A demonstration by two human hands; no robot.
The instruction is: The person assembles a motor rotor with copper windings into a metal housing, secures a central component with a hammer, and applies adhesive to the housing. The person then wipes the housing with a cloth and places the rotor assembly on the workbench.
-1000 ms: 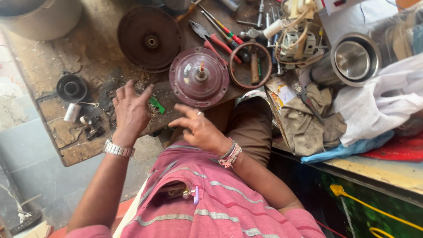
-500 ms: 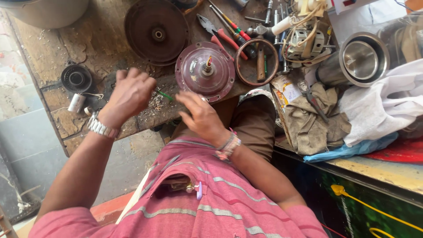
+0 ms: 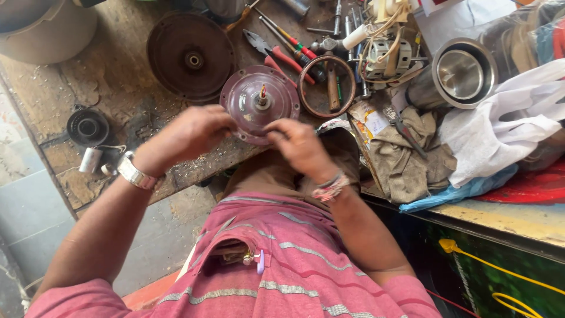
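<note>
Bright, even daylight, soft shadows, slight blur on the moving hands.

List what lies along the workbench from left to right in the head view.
Small black ring part → large dark round cover → maroon motor disc with shaft → metal ring → shiny steel cup → white cloth.

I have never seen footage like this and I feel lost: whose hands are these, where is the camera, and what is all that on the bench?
The camera sits on the person's head and looks down, so you see their own chest and arms. The left hand and right hand meet at the near edge of a round maroon motor plate with a shaft in its middle. What the fingers pinch is hidden. On the worn wooden bench lie a dark round cover, red-handled pliers, screwdrivers, a metal ring, a steel cup and rags.
</note>
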